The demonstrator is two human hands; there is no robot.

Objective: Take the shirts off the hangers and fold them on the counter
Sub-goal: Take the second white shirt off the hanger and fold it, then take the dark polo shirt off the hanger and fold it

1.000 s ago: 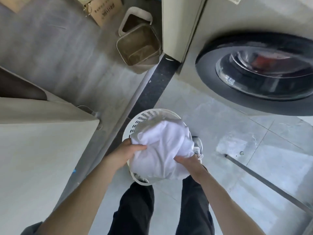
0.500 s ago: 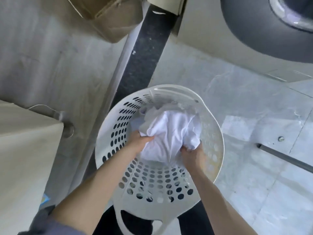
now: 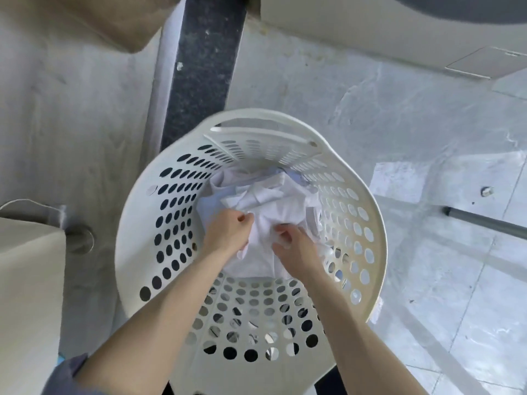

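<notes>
Several crumpled shirts [image 3: 268,220], perforated basket [image 3: 256,114]

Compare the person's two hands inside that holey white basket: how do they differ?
The left hand pinches a fold of the white shirt between thumb and fingers. The right hand curls its fingers over the cloth, but blur hides whether it grips. A grey sleeve shows on the left arm, none on the right. Both hands reach into the basket and touch the shirt.
</notes>
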